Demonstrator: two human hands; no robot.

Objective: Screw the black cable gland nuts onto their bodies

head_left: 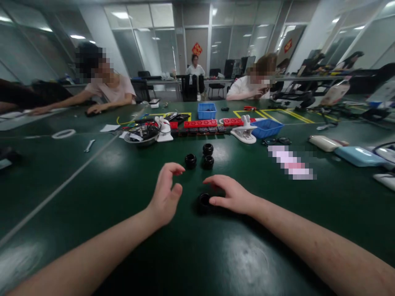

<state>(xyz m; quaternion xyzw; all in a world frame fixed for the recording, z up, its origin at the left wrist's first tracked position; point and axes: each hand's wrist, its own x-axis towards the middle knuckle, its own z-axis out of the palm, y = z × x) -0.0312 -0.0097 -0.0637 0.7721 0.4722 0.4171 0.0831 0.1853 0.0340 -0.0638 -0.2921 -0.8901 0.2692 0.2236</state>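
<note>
Near the middle of the dark green table (129, 181), my left hand (166, 195) hovers with thumb and fingers apart and nothing between them. My right hand (233, 195) is beside a small round black hollow part (203, 201) standing on the tabletop. Its thumb overlaps that part's right edge, the other fingers arch above, and I cannot tell whether they touch. Beyond my hands stand three similar glossy black parts: one on the left (190, 161), one at the back (207, 149) and one in front of it (208, 162).
Across the table lie red strips (200, 123), two white clamp stands (243, 133), a metal bowl (143, 142) of cables, and blue bins (207, 111). A small wrench (89, 146) lies left; a light-blue case (359, 156) lies right. People sit opposite.
</note>
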